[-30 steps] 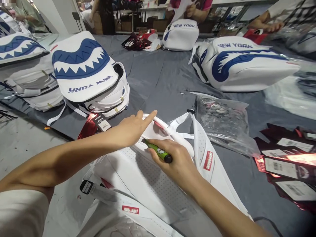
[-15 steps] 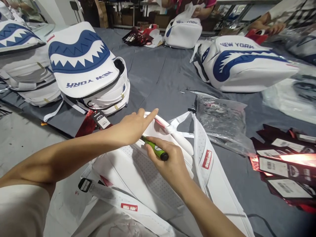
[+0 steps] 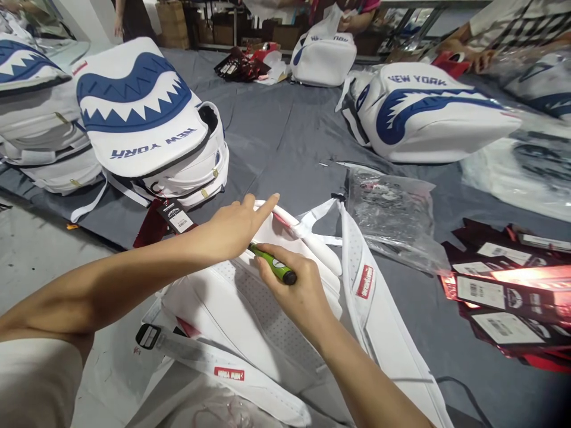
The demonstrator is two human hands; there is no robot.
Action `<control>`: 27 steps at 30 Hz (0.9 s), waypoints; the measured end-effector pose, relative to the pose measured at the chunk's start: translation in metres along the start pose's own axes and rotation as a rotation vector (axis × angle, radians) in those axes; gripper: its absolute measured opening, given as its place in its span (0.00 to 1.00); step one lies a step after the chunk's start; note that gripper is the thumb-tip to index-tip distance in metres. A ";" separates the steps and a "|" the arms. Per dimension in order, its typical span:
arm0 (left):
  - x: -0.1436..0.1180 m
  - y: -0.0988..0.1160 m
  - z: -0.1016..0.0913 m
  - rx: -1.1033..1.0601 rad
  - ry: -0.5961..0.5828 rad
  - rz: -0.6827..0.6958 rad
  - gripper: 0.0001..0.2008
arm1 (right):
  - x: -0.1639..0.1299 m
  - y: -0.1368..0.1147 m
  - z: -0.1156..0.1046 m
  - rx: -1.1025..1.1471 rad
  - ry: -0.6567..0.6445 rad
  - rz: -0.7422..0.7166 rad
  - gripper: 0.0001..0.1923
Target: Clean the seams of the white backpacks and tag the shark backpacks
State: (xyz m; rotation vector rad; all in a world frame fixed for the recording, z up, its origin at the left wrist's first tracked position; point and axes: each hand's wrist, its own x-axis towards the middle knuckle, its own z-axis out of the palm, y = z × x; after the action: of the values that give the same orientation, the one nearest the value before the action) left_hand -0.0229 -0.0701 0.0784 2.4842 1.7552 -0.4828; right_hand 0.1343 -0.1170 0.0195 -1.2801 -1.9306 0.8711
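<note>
A white backpack (image 3: 250, 321) lies in front of me with its dotted padded back and shoulder straps showing; both straps carry red labels. My left hand (image 3: 238, 229) grips its top part, one finger stretched along the rim and the others curled, partly hidden. Just right of it, my right hand (image 3: 297, 285) is closed round a green-handled tool (image 3: 276, 266) with a black end. The tool's tip is hidden beside my left hand, against the white fabric, so its exact kind does not show. A black strap buckle (image 3: 148, 337) hangs at the lower left.
White-and-blue backpacks (image 3: 138, 113) stand at the left, another (image 3: 437, 119) lies at the right. A clear plastic bag (image 3: 392, 208) and red-black hang tags (image 3: 504, 297) lie on the grey table cover (image 3: 276, 131). Other people's hands (image 3: 479, 59) are at the far side.
The whole view has shifted slightly, so everything sits a little further left. Both hands keep nearly the same hold on the backpack and the green-handled tool.
</note>
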 end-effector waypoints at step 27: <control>0.040 0.027 0.030 0.093 0.412 0.503 0.55 | -0.033 0.031 -0.049 -0.056 0.040 -0.187 0.09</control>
State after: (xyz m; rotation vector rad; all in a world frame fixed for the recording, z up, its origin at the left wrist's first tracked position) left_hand 0.0075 -0.0496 0.0349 3.1126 1.1262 -0.0125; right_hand 0.1993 -0.1301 0.0168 -1.1189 -2.0173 0.6967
